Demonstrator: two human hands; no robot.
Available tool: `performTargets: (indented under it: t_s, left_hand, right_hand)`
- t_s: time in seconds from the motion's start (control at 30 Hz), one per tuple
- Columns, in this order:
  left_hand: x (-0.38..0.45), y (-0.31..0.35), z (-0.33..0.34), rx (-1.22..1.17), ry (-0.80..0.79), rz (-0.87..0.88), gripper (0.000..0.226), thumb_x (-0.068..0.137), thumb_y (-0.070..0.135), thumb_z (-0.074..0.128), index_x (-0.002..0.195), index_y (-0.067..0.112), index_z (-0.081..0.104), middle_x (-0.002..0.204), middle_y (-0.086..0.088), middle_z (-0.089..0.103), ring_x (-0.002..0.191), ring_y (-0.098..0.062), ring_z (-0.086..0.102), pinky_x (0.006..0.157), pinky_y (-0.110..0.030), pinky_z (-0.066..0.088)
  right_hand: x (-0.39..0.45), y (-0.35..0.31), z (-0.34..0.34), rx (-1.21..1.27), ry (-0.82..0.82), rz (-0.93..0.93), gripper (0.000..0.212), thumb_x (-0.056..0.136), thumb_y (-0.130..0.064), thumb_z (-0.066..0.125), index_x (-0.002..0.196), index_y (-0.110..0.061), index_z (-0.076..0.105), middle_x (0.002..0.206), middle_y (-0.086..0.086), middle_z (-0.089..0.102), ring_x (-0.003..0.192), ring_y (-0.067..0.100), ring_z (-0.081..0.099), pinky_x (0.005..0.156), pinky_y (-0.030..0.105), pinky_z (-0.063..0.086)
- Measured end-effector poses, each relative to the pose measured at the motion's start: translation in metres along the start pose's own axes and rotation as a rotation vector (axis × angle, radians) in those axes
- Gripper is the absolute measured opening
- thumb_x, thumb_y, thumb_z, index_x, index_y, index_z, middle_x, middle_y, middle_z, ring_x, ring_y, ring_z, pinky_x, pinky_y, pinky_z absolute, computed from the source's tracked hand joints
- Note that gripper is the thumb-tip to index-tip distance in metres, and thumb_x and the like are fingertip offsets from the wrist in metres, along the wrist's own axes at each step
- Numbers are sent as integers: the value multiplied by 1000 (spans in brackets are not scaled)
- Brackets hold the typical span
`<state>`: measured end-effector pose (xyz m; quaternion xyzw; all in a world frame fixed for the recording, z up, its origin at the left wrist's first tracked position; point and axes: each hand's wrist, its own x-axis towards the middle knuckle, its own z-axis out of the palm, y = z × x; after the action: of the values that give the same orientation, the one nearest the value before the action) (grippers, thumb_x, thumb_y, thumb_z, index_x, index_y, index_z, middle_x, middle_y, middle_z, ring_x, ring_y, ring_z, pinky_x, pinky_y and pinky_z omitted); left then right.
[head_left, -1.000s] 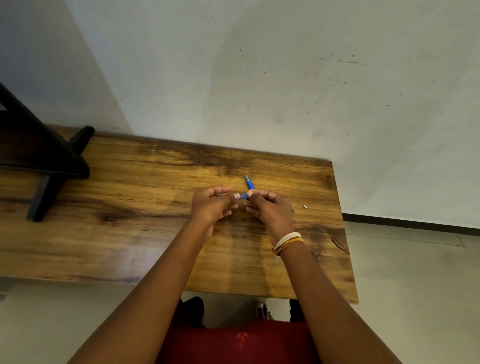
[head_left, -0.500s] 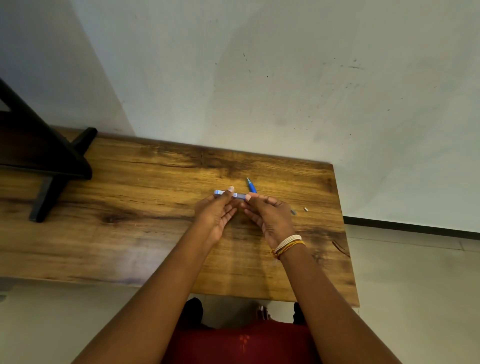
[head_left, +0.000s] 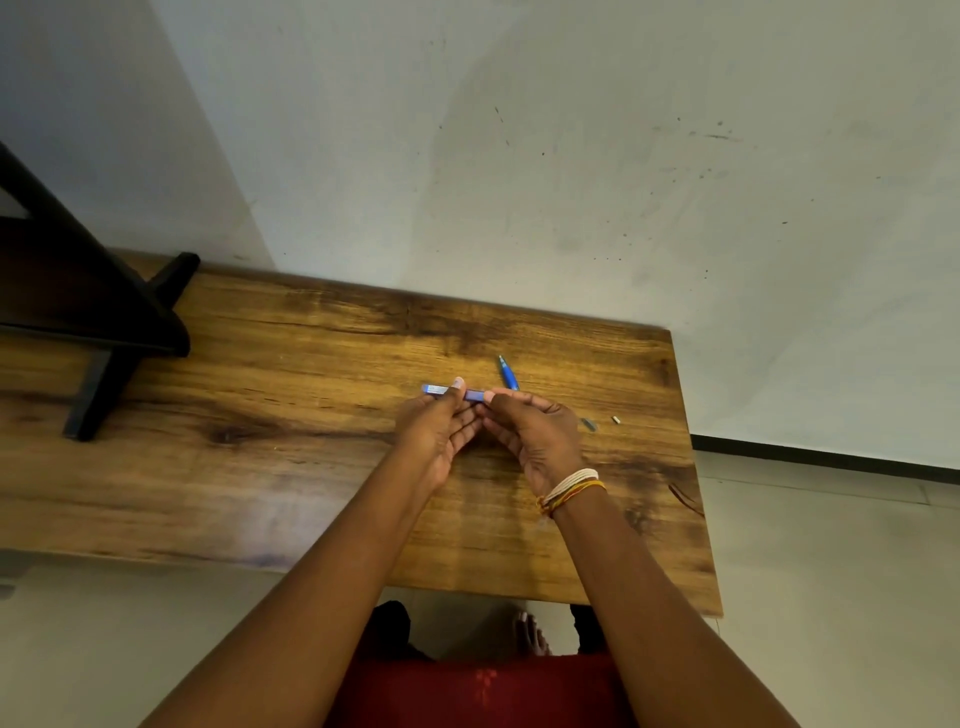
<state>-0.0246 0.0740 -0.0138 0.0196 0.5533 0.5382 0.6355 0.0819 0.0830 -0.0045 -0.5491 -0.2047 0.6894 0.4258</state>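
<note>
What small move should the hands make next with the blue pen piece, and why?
Probably the right hand should release and fetch the blue tip part lying just behind it: it and the left hand pinch only the blue barrel, while small loose pieces lie on the table.

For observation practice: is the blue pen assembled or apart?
Apart: left hand and right hand hold the barrel piece; tip piece lies on the table.

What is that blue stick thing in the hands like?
The blue pen tube is thin, straight and looks like plastic, with a paler patch near its left end. It lies sideways, level, over the wooden table. The left hand pinches its middle, thumb on top; the right hand pinches its right end. Its left end sticks out free.
</note>
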Motion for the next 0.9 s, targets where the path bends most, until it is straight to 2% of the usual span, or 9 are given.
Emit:
performTargets:
  t_s: [0.13, 0.27, 0.37, 0.47, 0.53, 0.63, 0.7, 0.77, 0.9]
  left_hand:
    - [1, 0, -1, -9, 9, 0, 13, 94, 15, 55, 95, 4, 61, 91, -12, 67, 83, -17, 65, 79, -31, 52]
    - [2, 0, -2, -17, 24, 5, 16, 95, 17, 53, 93, 3, 61, 93, -11, 68, 84, -19, 66, 67, -26, 55]
    - [1, 3, -3, -26, 32, 27, 24, 97, 19, 49, 89, 0, 61, 92, -14, 68, 83, -21, 67, 63, -24, 57]
    - [2, 6, -6, -35, 16, 50, 26, 96, 17, 51, 102, -6, 60, 98, -18, 69, 87, -23, 69, 61, -23, 59]
    - [2, 7, -6, -32, 11, 49, 25, 95, 17, 53, 103, -5, 60, 96, -18, 69, 89, -24, 69, 63, -24, 60]
    - [0, 7, -6, -11, 10, 33, 19, 95, 17, 54, 89, 0, 61, 94, -16, 69, 95, -27, 66, 76, -31, 57]
    - [-2, 8, -5, -3, 11, 22, 20, 95, 17, 54, 83, 2, 61, 92, -16, 68, 96, -27, 65, 85, -35, 53]
    - [-3, 7, -3, -1, 2, 7, 19, 94, 17, 55, 82, 3, 61, 90, -15, 68, 97, -28, 65, 88, -36, 51]
    - [-2, 4, -1, 3, -23, -22, 18, 94, 17, 55, 86, 1, 61, 88, -16, 67, 96, -28, 65, 88, -36, 51]
  right_hand:
    - [1, 2, 2, 4, 17, -9, 18, 77, 4, 73, 94, 9, 69, 82, 17, 72, 64, 15, 71, 65, 25, 60]
    - [2, 4, 4, 3, 27, -21, 18, 77, 4, 73, 94, 9, 69, 82, 17, 72, 64, 15, 71, 65, 24, 60]
    - [4, 4, 5, 15, 22, -22, 18, 78, 4, 72, 94, 9, 68, 85, 19, 72, 67, 17, 72, 66, 25, 60]
    - [6, 1, 5, 18, 17, -43, 18, 79, 5, 70, 96, 9, 67, 81, 16, 72, 64, 16, 72, 66, 26, 60]
    - [10, -5, 1, -35, 43, -98, 17, 80, 5, 69, 97, 8, 67, 77, 13, 70, 59, 13, 70, 60, 23, 59]
    - [20, -18, -12, -255, 182, -212, 15, 82, 0, 69, 95, 8, 69, 74, 10, 68, 55, 12, 66, 56, 22, 58]
    - [26, -28, -26, -552, 293, -344, 15, 81, -8, 72, 94, 1, 74, 76, 5, 71, 65, 13, 66, 66, 28, 58]
    - [28, -40, -42, -813, 361, -439, 15, 82, -17, 72, 94, -9, 77, 88, 2, 74, 80, 13, 66, 78, 26, 51]
    - [24, -60, -72, -834, 486, -383, 21, 83, -23, 72, 99, -11, 76, 100, 7, 73, 88, 17, 62, 81, 22, 40]
